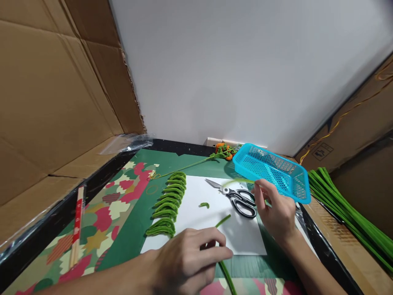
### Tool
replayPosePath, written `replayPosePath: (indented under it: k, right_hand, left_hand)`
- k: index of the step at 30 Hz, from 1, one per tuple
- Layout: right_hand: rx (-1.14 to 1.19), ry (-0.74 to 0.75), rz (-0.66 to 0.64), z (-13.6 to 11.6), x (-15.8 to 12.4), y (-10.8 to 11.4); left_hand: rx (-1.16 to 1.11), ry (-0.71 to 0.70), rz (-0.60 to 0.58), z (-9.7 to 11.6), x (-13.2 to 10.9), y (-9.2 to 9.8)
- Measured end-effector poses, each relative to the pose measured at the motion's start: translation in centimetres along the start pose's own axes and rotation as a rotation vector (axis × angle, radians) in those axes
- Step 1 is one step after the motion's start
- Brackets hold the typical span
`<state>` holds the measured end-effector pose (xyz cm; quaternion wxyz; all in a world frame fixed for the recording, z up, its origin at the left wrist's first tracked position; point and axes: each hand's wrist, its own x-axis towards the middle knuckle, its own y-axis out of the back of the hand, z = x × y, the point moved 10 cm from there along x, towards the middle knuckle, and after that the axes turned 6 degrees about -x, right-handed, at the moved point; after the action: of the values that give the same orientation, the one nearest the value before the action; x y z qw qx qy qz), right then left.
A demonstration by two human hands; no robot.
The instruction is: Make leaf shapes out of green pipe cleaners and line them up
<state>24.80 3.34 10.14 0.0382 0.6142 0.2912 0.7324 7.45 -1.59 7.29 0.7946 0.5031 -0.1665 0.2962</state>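
My left hand [196, 258] is low in the middle, its fingers closed round a green pipe cleaner [226, 275]. One end of that pipe cleaner sticks out above the fingers, and the rest runs down past the bottom edge. My right hand [276, 209] pinches another green pipe cleaner [239, 180], blurred, which points left above the scissors. The black-and-grey scissors [236, 198] lie on a white sheet [193, 192], blades up and to the left. A short bent green piece [204, 205] rests on the sheet. Along its left side lies a column of folded green pipe-cleaner shapes [168, 200].
A blue perforated basket [302, 186] stands at the back right. Beside it lie an orange flower piece [225, 150] with a long green stem and, further right, a bundle of green pipe cleaners [353, 217]. Wrapped chopsticks [76, 227] lie left. Cardboard [55, 90] walls the left side.
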Motion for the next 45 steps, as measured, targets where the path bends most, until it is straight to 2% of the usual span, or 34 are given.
replayPosePath:
  k: [3,7,9,13,15,17,20,22,25,27,29,32,35,38,41,45]
  right_hand:
    - [0.207,-0.044,0.026,-0.6,0.2,1.0]
    - [0.41,-0.113,-0.06,-1.0,0.0,0.1]
    - [0.538,-0.245,-0.005,0.1,-0.2,0.0]
    - [0.734,-0.591,0.196,3.6,-1.1,0.2]
    - [0.741,-0.678,0.203,4.5,-1.2,-0.1]
    - [0.742,-0.709,0.128,4.9,-1.1,-0.8]
    - [0.717,-0.609,-0.033,4.2,-0.7,-1.8]
    - [0.637,-0.383,-0.107,2.3,-0.1,-1.7]
    - [0.511,0.026,-0.153,-2.0,0.0,-0.9]
    - [0.498,0.184,-0.173,-4.2,-0.3,-0.6]
    - [0.532,0.256,-0.212,-5.7,-0.5,-0.7]
    - [0.596,0.322,-0.34,-7.3,-1.1,-1.9]
    - [0.607,0.354,-0.426,-7.6,-1.7,-3.2]
    - [0.577,0.327,-0.44,-6.7,-1.8,-3.8]
    - [0.563,0.244,-0.477,-5.3,-1.6,-4.1]
    - [0.513,0.089,-0.484,-2.9,-0.7,-4.0]
  left_hand:
    - [0.001,0.07,0.047,-0.7,-0.2,0.7]
    - [0.078,0.045,0.041,-0.6,-0.2,0.7]
    - [0.115,0.02,0.026,-0.5,-0.2,0.5]
    - [0.142,-0.02,-0.018,-0.2,-0.2,0.0]
    - [0.141,-0.028,-0.022,-0.1,-0.3,-0.1]
    - [0.132,-0.011,-0.017,-0.3,-0.4,-0.2]
    - [0.017,0.083,0.049,-1.2,-0.5,0.4]
    - [-0.148,0.213,0.132,-2.5,-0.6,0.9]
    - [-0.478,0.514,0.283,-5.7,-1.7,1.1]
    - [-0.669,0.697,0.367,-7.4,-2.8,0.5]
    - [-0.778,0.801,0.436,-8.5,-3.8,0.1]
    - [-0.819,0.82,0.506,-9.1,-4.5,0.0]
    - [-0.728,0.722,0.513,-8.8,-4.3,0.7]
    - [-0.638,0.609,0.424,-7.7,-3.3,1.0]
    - [-0.576,0.558,0.367,-6.7,-2.5,1.4]
    - [-0.453,0.515,0.459,-6.1,-2.5,2.9]
